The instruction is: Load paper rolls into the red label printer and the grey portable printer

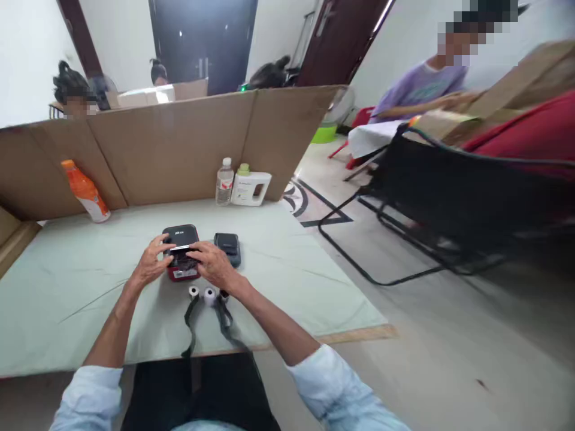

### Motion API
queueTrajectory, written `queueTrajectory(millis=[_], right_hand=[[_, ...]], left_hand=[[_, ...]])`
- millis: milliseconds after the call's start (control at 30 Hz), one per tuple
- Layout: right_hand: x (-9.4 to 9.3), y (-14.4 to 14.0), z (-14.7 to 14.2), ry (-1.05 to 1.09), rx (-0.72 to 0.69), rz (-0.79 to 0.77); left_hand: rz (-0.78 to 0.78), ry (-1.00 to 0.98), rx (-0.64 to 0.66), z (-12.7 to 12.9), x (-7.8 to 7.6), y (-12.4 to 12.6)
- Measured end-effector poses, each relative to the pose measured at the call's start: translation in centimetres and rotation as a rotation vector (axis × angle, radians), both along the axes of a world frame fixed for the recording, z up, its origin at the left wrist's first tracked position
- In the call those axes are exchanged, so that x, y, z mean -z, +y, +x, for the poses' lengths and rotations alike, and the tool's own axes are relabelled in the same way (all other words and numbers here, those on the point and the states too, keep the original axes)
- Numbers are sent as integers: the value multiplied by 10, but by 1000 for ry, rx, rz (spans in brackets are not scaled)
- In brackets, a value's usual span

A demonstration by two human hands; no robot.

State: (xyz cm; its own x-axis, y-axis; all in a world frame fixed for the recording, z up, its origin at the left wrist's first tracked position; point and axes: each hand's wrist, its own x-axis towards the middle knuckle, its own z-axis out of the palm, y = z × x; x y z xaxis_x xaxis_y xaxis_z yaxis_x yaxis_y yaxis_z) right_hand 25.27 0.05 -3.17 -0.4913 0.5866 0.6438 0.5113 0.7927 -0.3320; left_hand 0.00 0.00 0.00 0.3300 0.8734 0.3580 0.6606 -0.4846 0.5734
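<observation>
A small black-and-red label printer [184,274] sits on the table in front of me, with a pale strip across its middle. My left hand [151,261] grips its left side, fingers bent over the edge. From the right, my right hand [214,263] has its fingertips on the printer's dark front part, which they partly cover. Just beyond that hand lies a second dark, compact device [228,244]. Nearer to me are small white rolls, among them a left roll [193,291] and a middle roll [209,296], with dark straps [190,323] trailing toward the table's edge.
A cardboard screen [171,143] stands along the table's [287,281] far side. Before it are an orange bottle [87,193], a clear bottle [224,182] and a white jug [251,188]. A black folding chair [449,203] is at right; other people sit beyond.
</observation>
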Motion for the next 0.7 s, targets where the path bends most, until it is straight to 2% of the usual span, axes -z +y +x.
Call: queueTrajectory(millis=[167,400,700], right_hand=[[5,-9,3,-18,3,-29],[10,-17,3,-30,23,-69],[10,-17,0,-28,32,-62]], left_hand=[[-149,-59,-113,-16,1,8],[-234,-204,-74,-16,3,2],[-324,-337,-111,-8,3,-5]])
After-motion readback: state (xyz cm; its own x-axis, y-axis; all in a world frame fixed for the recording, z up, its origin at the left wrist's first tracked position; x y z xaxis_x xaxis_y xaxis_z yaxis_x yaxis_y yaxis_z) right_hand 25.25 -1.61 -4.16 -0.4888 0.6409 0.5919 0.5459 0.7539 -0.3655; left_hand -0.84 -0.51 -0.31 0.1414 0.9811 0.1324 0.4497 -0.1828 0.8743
